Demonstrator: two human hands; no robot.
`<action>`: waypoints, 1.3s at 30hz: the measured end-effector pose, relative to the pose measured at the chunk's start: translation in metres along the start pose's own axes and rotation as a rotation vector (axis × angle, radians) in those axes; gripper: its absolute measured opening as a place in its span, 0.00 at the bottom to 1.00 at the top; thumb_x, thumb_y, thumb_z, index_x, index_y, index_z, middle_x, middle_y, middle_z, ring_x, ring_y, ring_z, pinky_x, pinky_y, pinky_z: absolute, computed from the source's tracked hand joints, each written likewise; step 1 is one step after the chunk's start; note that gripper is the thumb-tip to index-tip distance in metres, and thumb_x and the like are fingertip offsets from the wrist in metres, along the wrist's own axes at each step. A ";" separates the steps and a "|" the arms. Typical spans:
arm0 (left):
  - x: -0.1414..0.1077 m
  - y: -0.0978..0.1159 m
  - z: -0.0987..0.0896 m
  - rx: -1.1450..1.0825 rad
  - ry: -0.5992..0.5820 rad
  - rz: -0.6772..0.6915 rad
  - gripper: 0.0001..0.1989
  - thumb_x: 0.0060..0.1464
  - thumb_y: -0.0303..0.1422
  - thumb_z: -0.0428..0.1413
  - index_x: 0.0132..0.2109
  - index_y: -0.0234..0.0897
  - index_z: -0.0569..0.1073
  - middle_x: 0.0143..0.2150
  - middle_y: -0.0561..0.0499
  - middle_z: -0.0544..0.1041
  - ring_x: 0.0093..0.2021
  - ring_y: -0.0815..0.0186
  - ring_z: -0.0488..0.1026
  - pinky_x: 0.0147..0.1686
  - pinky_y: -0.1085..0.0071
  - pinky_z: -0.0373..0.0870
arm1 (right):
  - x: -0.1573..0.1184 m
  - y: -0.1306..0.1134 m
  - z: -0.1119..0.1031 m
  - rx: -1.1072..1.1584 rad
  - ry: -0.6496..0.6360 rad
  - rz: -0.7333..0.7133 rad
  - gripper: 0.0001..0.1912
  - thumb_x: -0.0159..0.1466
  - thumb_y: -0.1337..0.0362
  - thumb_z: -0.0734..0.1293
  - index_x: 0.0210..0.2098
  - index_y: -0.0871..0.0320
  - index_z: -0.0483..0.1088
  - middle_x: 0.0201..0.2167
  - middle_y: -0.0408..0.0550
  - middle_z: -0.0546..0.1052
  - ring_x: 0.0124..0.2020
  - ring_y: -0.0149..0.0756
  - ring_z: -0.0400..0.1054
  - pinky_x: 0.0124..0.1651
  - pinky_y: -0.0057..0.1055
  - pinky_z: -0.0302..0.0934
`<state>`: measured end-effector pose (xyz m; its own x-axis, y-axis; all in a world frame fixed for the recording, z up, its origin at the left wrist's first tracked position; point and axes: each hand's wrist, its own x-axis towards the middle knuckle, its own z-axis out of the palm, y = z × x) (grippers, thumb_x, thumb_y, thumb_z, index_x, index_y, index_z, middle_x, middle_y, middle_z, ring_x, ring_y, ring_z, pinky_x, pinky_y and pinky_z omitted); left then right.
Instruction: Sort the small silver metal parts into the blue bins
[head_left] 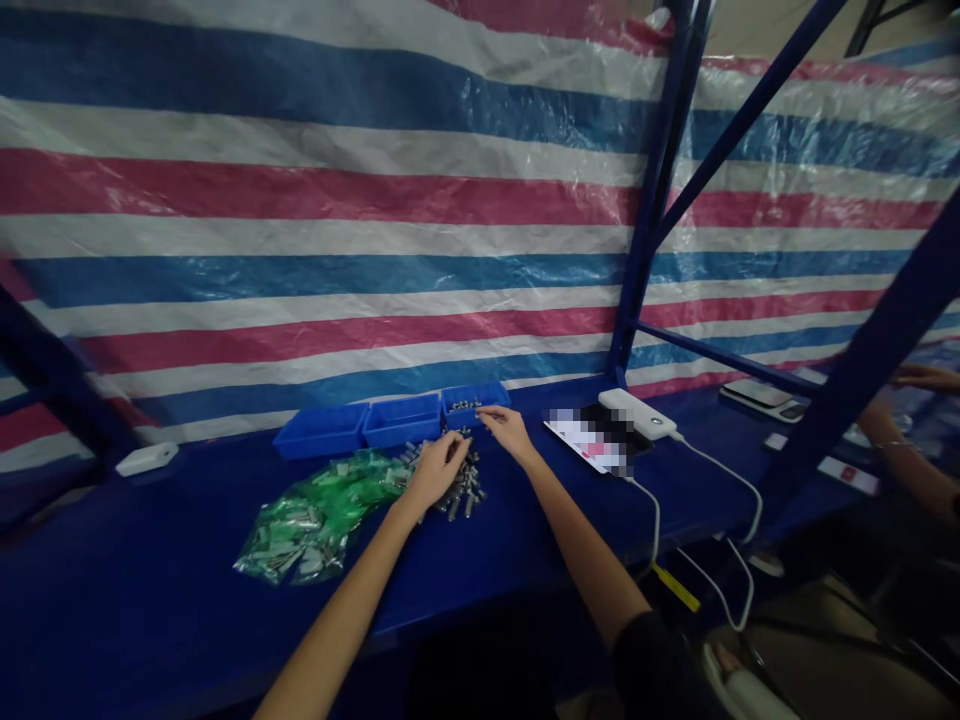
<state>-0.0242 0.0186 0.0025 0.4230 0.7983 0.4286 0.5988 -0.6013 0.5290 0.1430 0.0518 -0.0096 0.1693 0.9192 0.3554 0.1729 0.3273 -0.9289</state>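
Note:
A loose pile of small grey metal cylindrical parts (469, 490) lies on the blue tabletop. My left hand (437, 468) is over that pile with its fingers curled together; whatever they hold is too small to name. My right hand (508, 430) is at the front rim of the rightmost blue bin (495, 392), thumb and fingertips pinched, and I cannot make out what is between them. Small metal pieces (465, 405) lie inside this bin. Left of my left hand are clear and green plastic bags (315, 515) with small parts in them.
Two more blue bins (322, 430) stand in the row. To the right lie a phone (592, 445) and a white power bank (637, 413) with white cables. A small white device (147, 458) sits at left. Blue posts (637, 250) frame the bench; another person's arm (900, 450) shows far right.

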 end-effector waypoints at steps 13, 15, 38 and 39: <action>0.001 0.014 0.000 -0.148 0.290 -0.047 0.13 0.59 0.41 0.43 0.33 0.39 0.64 0.27 0.56 0.66 0.28 0.70 0.64 0.31 0.73 0.59 | -0.010 -0.035 -0.002 0.306 -0.344 -0.027 0.19 0.47 0.59 0.72 0.38 0.58 0.74 0.34 0.48 0.78 0.37 0.34 0.72 0.48 0.35 0.63; 0.001 0.014 0.000 -0.155 0.316 -0.052 0.12 0.59 0.41 0.42 0.34 0.39 0.64 0.28 0.56 0.68 0.29 0.69 0.65 0.31 0.73 0.60 | -0.011 -0.036 -0.001 0.314 -0.364 -0.022 0.19 0.47 0.59 0.72 0.39 0.59 0.74 0.34 0.47 0.78 0.37 0.34 0.72 0.48 0.35 0.62; -0.003 0.010 0.012 0.224 0.182 -0.240 0.11 0.58 0.36 0.44 0.32 0.39 0.68 0.34 0.52 0.72 0.39 0.63 0.68 0.42 0.64 0.56 | 0.005 -0.001 -0.012 0.068 -0.079 0.180 0.13 0.49 0.58 0.70 0.27 0.63 0.75 0.22 0.48 0.76 0.25 0.33 0.70 0.30 0.27 0.63; -0.003 0.010 0.012 0.228 0.189 -0.247 0.10 0.57 0.36 0.45 0.32 0.38 0.68 0.34 0.52 0.72 0.39 0.63 0.68 0.42 0.64 0.56 | 0.008 -0.002 -0.012 0.096 -0.036 0.169 0.13 0.50 0.58 0.70 0.29 0.63 0.75 0.23 0.49 0.77 0.27 0.34 0.71 0.31 0.27 0.64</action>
<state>-0.0113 0.0109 -0.0024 0.1271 0.8850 0.4479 0.8120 -0.3522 0.4655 0.1554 0.0557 -0.0033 0.1533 0.9696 0.1909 0.0513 0.1851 -0.9814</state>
